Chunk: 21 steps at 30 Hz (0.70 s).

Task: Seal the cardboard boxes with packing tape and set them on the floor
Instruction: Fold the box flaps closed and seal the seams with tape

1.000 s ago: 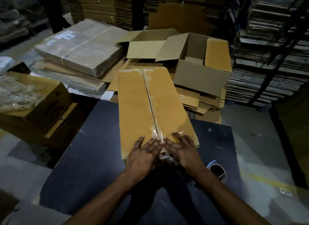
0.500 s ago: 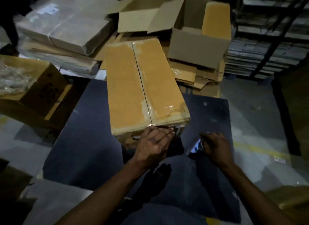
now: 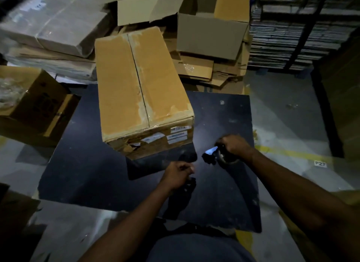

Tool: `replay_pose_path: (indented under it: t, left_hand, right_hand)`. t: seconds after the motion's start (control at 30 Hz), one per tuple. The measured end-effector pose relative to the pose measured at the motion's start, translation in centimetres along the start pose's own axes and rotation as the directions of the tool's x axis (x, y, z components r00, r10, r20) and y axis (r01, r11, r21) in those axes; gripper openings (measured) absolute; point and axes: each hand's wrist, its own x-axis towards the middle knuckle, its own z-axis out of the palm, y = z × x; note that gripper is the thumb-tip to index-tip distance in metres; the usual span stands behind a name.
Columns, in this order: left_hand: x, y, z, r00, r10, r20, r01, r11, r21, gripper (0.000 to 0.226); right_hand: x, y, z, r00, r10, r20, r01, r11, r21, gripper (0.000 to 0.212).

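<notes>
A long tan cardboard box [image 3: 136, 82] lies on the dark table [image 3: 87, 164], its top seam covered with clear tape and white labels on its near end. My right hand [image 3: 234, 145] grips a roll of packing tape [image 3: 223, 157] just right of the box's near corner, a short shiny strip sticking out to the left. My left hand [image 3: 178, 174] hovers over the table in front of the box, fingers curled closed, apart from the box; whether it pinches the tape end I cannot tell.
An open empty box [image 3: 210, 33] and flattened cardboard [image 3: 196, 66] lie behind the table. A wrapped bundle [image 3: 56, 26] sits at back left, an open box with plastic [image 3: 29, 104] at left. Stacked sheets [image 3: 292, 37] fill the right; grey floor [image 3: 288, 125] with a yellow line lies beside the table.
Both hands left the box's near end. My right hand reached to the tape roll on the table and took hold of it; my left hand drew back toward me.
</notes>
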Motion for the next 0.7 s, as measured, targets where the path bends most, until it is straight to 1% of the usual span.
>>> replay_pose_path:
  t: [0.07, 0.13, 0.23, 0.3, 0.37, 0.47, 0.5, 0.57, 0.63, 0.7]
  left_hand:
    - [-0.7, 0.1, 0.5, 0.999, -0.039, 0.001, 0.039, 0.998, -0.046, 0.012]
    - [-1.3, 0.8, 0.9, 0.995, -0.095, 0.0, 0.094, 0.983, -0.156, 0.018]
    - [-1.7, 2.3, 1.4, 0.99, -0.138, 0.012, 0.135, 0.936, -0.326, 0.03]
    - [-1.7, 3.6, 1.7, 0.985, -0.167, 0.034, 0.166, 0.891, -0.423, 0.042]
    - [-1.9, 5.1, 1.8, 0.979, -0.186, 0.086, 0.205, 0.856, -0.475, 0.055]
    - [-2.9, 7.4, 1.3, 0.972, -0.14, 0.191, 0.227, 0.779, -0.585, 0.069]
    - [-3.1, 8.0, 0.8, 0.975, -0.115, 0.191, 0.209, 0.772, -0.601, 0.074]
    - [-3.6, 8.7, -0.3, 0.991, -0.057, 0.123, 0.122, 0.78, -0.614, 0.078]
    - [-4.4, 9.3, -1.7, 0.999, 0.003, 0.033, 0.018, 0.787, -0.616, 0.075]
    - [-5.6, 9.9, -3.4, 0.998, 0.05, -0.048, -0.069, 0.809, -0.584, 0.073]
  right_hand:
    - [-1.6, 0.8, 0.7, 0.998, 0.06, -0.022, -0.059, 0.997, 0.041, 0.023]
    - [-3.2, 1.2, 1.3, 0.994, 0.09, -0.059, -0.082, 0.989, 0.119, 0.016]
    - [-5.7, 0.7, 0.8, 0.975, 0.139, -0.171, -0.079, 0.944, 0.32, 0.027]
    - [-7.5, -0.4, -0.7, 0.951, 0.151, -0.269, -0.028, 0.91, 0.414, 0.027]
    - [-9.0, -1.7, -2.2, 0.931, 0.137, -0.337, 0.037, 0.886, 0.463, 0.02]
    - [-10.7, -3.7, -4.3, 0.907, 0.09, -0.411, 0.119, 0.882, 0.456, 0.02]
    - [-10.9, -4.3, -4.9, 0.899, 0.078, -0.43, 0.137, 0.884, 0.447, 0.023]
    - [-11.1, -5.5, -6.1, 0.886, 0.06, -0.459, 0.165, 0.886, 0.434, 0.03]
    - [-11.1, -6.8, -7.2, 0.873, 0.025, -0.487, 0.197, 0.896, 0.398, 0.039]
    - [-11.0, -8.3, -8.3, 0.863, -0.005, -0.505, 0.207, 0.915, 0.345, 0.047]
